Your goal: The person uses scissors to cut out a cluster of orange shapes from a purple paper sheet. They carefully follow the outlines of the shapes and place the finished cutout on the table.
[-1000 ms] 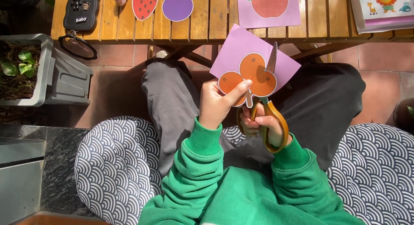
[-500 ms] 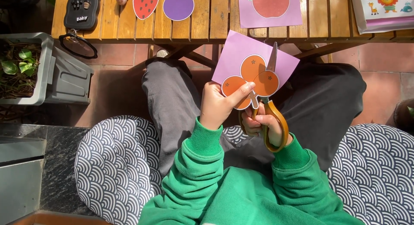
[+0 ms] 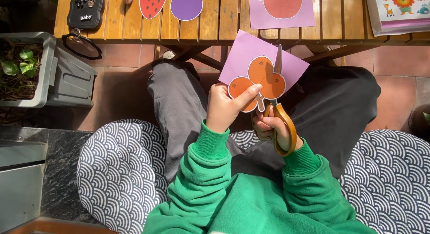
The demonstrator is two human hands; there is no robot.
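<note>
- the left hand (image 3: 226, 109) is clamped on a purple paper sheet (image 3: 262, 66) printed with three oranges, thumb laid across the lower left orange and fingers behind the sheet.
- the sheet is held up in the air above the lap, tilted like a diamond, just below the near edge of the wooden slat table (image 3: 224, 23).
- the right hand (image 3: 270, 126) is closed through the yellow handles of a pair of scissors (image 3: 277, 104), fingers curled through the loops.
- the scissor blades point up and away from the body; one blade shows in front of the sheet at the right of the oranges, and whether the blades are parted or closed i cannot tell.
- the two hands are close together, the right just below and to the right of the left.
- both arms wear green sleeves (image 3: 204, 171); the legs are in grey trousers (image 3: 179, 95) and rest on a cushion with a dark wave pattern (image 3: 116, 171).
- on the table lie a cut-out strawberry (image 3: 151, 2), a cut-out purple fruit (image 3: 186, 4), and another purple sheet with a red apple (image 3: 281, 7).
- a black case (image 3: 86, 10) lies at the left end of the table, and a picture book with animals (image 3: 398, 10) at the right end.
- a grey planter with green leaves (image 3: 24, 66) stands on the floor at the left.
</note>
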